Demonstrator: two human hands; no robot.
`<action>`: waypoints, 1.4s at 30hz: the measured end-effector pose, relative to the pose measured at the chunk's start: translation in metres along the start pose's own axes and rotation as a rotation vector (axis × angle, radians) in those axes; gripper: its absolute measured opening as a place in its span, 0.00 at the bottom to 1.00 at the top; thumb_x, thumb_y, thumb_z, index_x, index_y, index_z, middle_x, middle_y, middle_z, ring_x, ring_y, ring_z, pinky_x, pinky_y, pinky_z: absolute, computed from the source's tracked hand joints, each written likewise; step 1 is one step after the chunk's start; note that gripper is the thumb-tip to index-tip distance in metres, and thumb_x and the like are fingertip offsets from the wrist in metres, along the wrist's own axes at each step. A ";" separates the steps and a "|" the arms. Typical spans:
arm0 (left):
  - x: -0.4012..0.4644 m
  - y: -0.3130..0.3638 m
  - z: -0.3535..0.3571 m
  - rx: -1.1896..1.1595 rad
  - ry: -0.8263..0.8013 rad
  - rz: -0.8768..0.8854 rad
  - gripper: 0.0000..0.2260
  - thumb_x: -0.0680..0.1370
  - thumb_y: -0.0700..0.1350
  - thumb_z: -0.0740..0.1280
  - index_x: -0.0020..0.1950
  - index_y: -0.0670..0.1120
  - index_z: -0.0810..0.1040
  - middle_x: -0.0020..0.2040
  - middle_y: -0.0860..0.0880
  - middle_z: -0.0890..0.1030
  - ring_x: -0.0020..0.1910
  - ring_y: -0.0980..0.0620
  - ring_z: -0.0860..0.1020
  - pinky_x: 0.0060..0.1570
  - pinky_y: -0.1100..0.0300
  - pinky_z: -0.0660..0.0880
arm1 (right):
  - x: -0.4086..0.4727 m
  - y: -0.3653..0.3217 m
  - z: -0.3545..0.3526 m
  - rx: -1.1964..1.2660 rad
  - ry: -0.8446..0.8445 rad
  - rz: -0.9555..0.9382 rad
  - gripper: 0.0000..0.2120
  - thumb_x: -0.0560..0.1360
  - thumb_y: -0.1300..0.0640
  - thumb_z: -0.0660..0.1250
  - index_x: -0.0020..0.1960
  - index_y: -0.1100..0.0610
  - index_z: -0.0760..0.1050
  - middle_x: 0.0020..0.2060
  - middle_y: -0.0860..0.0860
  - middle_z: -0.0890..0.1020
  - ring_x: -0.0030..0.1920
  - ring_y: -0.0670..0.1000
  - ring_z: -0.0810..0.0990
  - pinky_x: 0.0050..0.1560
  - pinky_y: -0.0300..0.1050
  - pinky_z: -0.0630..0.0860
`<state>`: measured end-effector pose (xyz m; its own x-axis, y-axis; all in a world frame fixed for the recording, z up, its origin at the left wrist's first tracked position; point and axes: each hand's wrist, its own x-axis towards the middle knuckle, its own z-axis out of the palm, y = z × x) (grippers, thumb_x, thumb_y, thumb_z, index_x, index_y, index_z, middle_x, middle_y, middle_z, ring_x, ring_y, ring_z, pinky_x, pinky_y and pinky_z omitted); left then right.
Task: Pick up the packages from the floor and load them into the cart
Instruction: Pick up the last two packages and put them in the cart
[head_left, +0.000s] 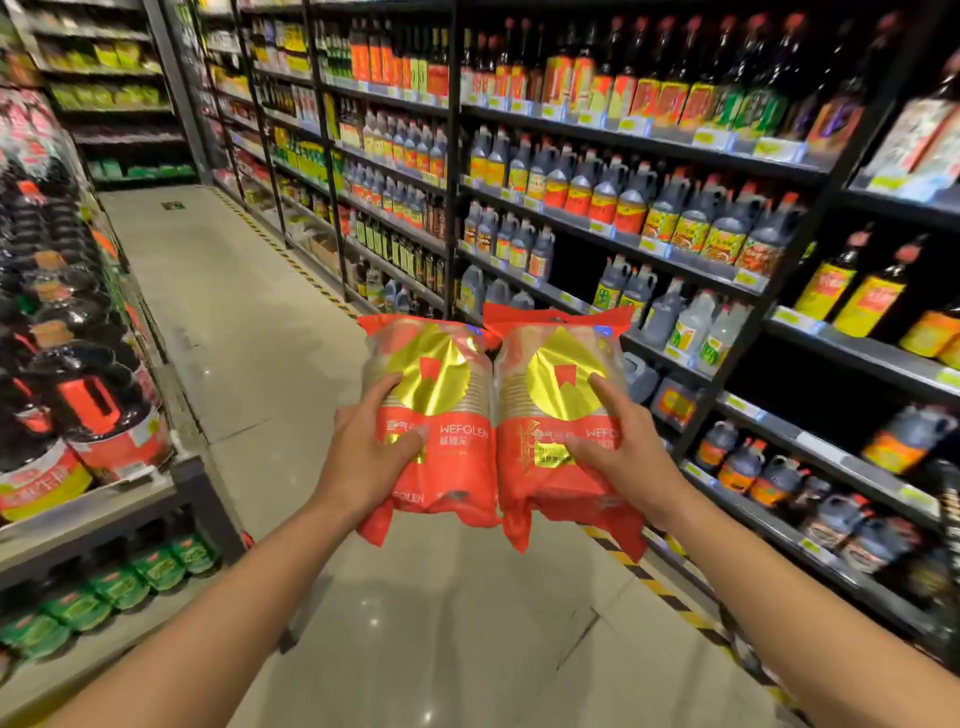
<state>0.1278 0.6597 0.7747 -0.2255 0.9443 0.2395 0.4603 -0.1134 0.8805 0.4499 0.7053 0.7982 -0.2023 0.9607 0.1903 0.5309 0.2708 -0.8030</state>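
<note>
Red plastic with a gold foil disc marks both packages we are carrying. The left package (431, 415) and the right package (563, 426) sit side by side, their inner edges touching, held up in the air above the aisle floor (249, 322) and tilted so that their printed fronts face us. Each bears the word WEFOLEN in pale letters below the gold disc, and each has a flat red header strip at its far end.

Our left hand (371, 447) grips the left package from its outer side, thumb lying across the front near the gold disc and fingers spread over the lower label. Our right hand (621, 447) does the same on the right package, thumb pointing up toward the disc, fingers pressed on the gold sticker lower down. Both forearms reach in from the bottom corners.

Beyond the packages, on our right, run dark metal shelves (649, 140) packed with dark sauce bottles (597, 192) carrying red, yellow and green labels, with price tags along the shelf edges. A yellow and black hazard stripe (644, 571) runs on the floor along the foot of these shelves. On our left stands a lower display of large bottles with red handles (88, 400), and green packets (124, 582) lie on the shelf beneath. The far end is blurred.
</note>
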 end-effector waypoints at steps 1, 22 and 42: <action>0.000 0.000 0.003 -0.008 -0.017 -0.004 0.33 0.67 0.61 0.73 0.71 0.67 0.67 0.63 0.44 0.77 0.62 0.43 0.78 0.60 0.41 0.78 | -0.003 0.002 -0.002 -0.019 0.011 0.012 0.39 0.73 0.48 0.76 0.78 0.41 0.60 0.69 0.51 0.65 0.72 0.53 0.66 0.73 0.56 0.67; -0.048 0.129 0.218 -0.142 -0.386 0.166 0.34 0.67 0.61 0.72 0.72 0.60 0.70 0.61 0.50 0.77 0.58 0.49 0.79 0.57 0.43 0.80 | -0.175 0.103 -0.191 0.025 0.389 0.209 0.40 0.66 0.34 0.76 0.74 0.33 0.62 0.69 0.50 0.70 0.70 0.54 0.71 0.68 0.61 0.72; -0.315 0.352 0.605 -0.197 -0.834 0.215 0.31 0.68 0.57 0.75 0.70 0.65 0.71 0.63 0.47 0.77 0.59 0.45 0.80 0.56 0.41 0.80 | -0.543 0.264 -0.491 -0.093 0.835 0.479 0.37 0.69 0.49 0.78 0.74 0.42 0.66 0.67 0.52 0.71 0.69 0.51 0.71 0.72 0.55 0.69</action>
<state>0.8802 0.5092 0.7611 0.5844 0.8054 0.0992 0.2468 -0.2929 0.9238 1.1035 0.2856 0.7602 0.6835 0.6950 0.2230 0.4752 -0.1918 -0.8587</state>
